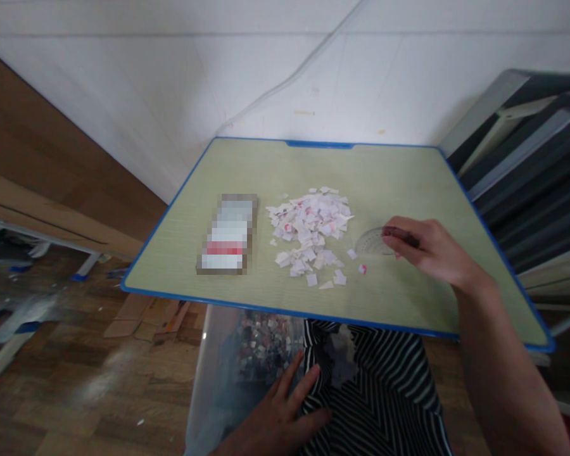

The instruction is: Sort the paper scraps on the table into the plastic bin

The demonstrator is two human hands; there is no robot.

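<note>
Resting on the green desk, the right hand [425, 250] has its fingers curled narrow, fingertips [390, 235] pressed on the near-right edge of a clear plastic protractor [371, 241]. The protractor lies flat on the desk top [408, 183], just right of the heap of paper; its long axis seems to run roughly left to right across the desk, with the curved side toward the heap, though it is faint and see-through, so I cannot be sure which way the straight edge faces.

Just beside the protractor, to the left, sits a pile of torn paper scraps [311, 228], white with bits of red and pink, spreading toward the near edge of the desk. One small reddish scrap [362, 269] lies apart, near the hand. Further left, well clear of the heap, is a blurred-out rectangular pack [228, 234], its long side running away from the person.

Below the desk edge, the left hand [280, 415] lies spread open, palm down, against striped black-and-white cloth [375, 392] and the rim of a translucent plastic bin [209, 380] that holds more scraps.
</note>
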